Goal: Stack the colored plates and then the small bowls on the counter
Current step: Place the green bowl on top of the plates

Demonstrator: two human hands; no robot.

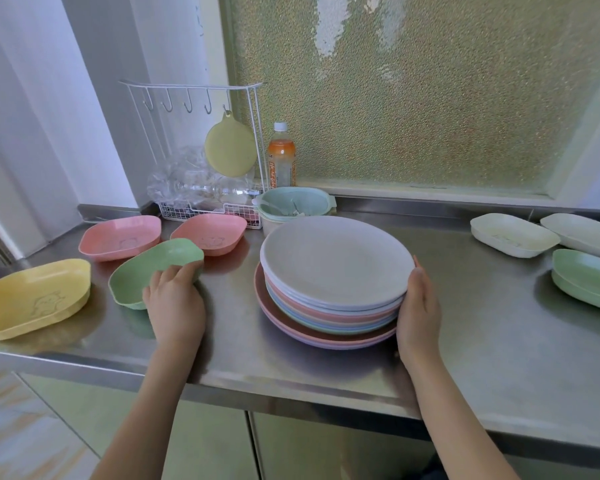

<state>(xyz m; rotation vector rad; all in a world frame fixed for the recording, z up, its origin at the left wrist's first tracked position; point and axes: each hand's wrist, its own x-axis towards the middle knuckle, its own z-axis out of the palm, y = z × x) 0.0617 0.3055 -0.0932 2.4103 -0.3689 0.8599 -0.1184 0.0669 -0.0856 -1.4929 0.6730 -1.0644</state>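
Green bowl (pixel 153 271), tilted left of the plate stack (pixel 333 271), is gripped by my left hand (pixel 174 303); my right hand (pixel 418 310), fingers straight, presses the stack's right edge.

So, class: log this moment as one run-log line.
plates: stacked | left hand: grips green bowl | right hand: against stack edge | bowls: unstacked

plate stack (pixel 333 289): you have white on top, then pink, blue, green, pink
your near bowl (pixel 153 268): green
far-left bowl (pixel 32 299): yellow, animal outline
back bowls (pixel 120 237): pink
right bowls (pixel 513 233): cream; green
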